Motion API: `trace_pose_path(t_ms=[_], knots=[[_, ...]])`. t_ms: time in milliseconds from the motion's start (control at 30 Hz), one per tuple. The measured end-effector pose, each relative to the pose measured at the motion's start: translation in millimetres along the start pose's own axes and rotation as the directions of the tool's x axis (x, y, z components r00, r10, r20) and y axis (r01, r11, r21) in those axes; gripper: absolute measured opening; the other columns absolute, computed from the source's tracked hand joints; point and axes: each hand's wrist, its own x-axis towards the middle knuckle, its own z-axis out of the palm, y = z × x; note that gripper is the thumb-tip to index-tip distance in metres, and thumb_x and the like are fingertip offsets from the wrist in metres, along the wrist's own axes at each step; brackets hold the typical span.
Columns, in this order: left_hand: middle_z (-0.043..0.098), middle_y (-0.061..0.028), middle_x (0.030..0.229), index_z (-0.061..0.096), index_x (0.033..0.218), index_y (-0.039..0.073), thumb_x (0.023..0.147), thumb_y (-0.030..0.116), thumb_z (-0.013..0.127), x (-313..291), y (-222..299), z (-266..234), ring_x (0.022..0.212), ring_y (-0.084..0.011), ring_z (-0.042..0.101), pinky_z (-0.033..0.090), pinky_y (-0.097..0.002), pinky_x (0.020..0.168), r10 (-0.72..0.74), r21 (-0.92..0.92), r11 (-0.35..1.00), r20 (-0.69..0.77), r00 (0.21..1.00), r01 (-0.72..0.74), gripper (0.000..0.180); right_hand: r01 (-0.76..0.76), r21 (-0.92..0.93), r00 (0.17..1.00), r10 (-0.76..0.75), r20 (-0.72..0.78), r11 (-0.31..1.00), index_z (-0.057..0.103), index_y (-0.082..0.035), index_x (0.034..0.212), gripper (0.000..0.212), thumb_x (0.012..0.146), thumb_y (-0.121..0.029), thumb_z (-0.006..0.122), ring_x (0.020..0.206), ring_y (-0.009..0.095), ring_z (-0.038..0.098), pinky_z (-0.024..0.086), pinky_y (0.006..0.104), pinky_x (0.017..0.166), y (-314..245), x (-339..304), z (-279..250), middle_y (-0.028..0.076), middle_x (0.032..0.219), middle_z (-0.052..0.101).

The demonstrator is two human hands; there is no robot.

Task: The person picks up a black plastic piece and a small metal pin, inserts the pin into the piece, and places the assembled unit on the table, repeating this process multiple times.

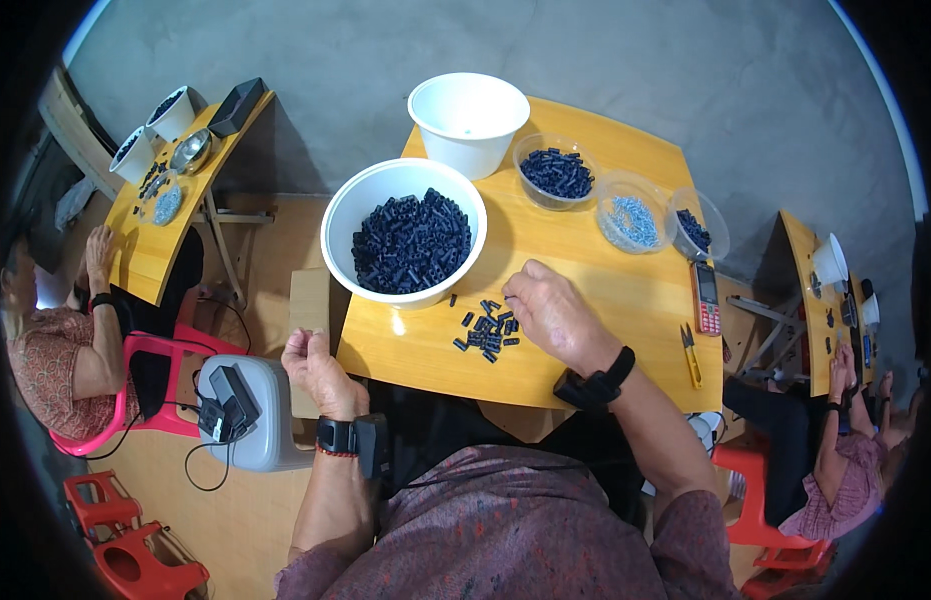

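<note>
My right hand (553,312) is over the table, fingertips pinched together at the edge of a loose pile of small black plastic pieces (490,328). What lies between those fingertips is too small to make out. Just off the table's left edge, my left hand (323,375) is held with its fingers curled closed, and anything inside them is hidden. A white bucket (330,235) full of the same dark pieces (410,245) stands behind the pile. One stray piece (453,299) lies between bucket and pile.
Behind are a second white bucket (467,130) and clear tubs of dark pieces (555,175) and small light-blue parts (630,220). A keypad phone (705,300) and yellow-handled snips (692,360) lie at right. A grey stool (255,400) holds cabled devices. People sit at tables either side.
</note>
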Motion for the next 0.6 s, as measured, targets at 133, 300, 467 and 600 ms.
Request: trace_pose_path(t_ms=[133, 300, 467, 600], knots=[[0.051, -0.0068, 0.112, 0.05, 0.114, 0.0, 0.09, 0.001, 0.06, -14, 20, 7, 0.1, -0.016, 0.05, 0.042, -0.0308, 0.092, 0.194, 0.001, 0.981, 0.082, 0.978, -0.194, 0.026, 0.077, 0.117, 0.99, -0.062, -0.131, 0.99, 0.065, 0.002, 0.097, 0.011, 0.086, -0.001, 0.066, 0.08, 0.03, 0.063, 0.051, 0.0373, 0.074, 2, -14, -5, 0.015, 0.087, 0.059], [0.057, -0.005, 0.104, 0.053, 0.116, 0.001, 0.091, -0.001, 0.06, -72, 44, 13, 0.098, -0.0119, 0.053, 0.042, -0.027, 0.091, 0.406, -0.042, 0.895, 0.491, 0.771, -0.444, 0.025, -0.116, 0.716, 0.981, 0.192, -0.025, 0.688, 0.062, 0.004, 0.102, 0.01, 0.092, 0.002, 0.061, 0.083, 0.011, 0.065, 0.053, 0.025, 0.07, -23, -50, -10, 0.005, 0.092, 0.062], [0.061, -0.0031, 0.096, 0.061, 0.111, 0.0, 0.091, -0.001, 0.066, -115, 46, 15, 0.088, -0.0094, 0.057, 0.047, -0.0241, 0.08, 0.035, 0.056, 0.988, 0.831, 0.556, -0.146, 0.021, -0.136, 0.861, 0.964, 0.267, 0.0, 0.49, 0.063, 0.002, 0.103, 0.011, 0.094, -0.002, 0.063, 0.074, 0.01, 0.064, 0.054, 0.0242, 0.067, -34, -70, -4, 0.005, 0.088, 0.067], [0.062, -0.0067, 0.092, 0.064, 0.113, 0.0, 0.084, -0.004, 0.069, -118, 44, 19, 0.08, -0.0137, 0.058, 0.049, -0.0255, 0.074, 0.109, 0.019, 0.945, 0.922, 0.371, -0.326, 0.03, -0.249, 0.919, 0.952, 0.254, 0.173, 0.306, 0.061, 0.001, 0.103, 0.009, 0.095, -0.001, 0.061, 0.078, 0.013, 0.066, 0.055, 0.0248, 0.069, -33, -82, 4, 0.007, 0.09, 0.066]])
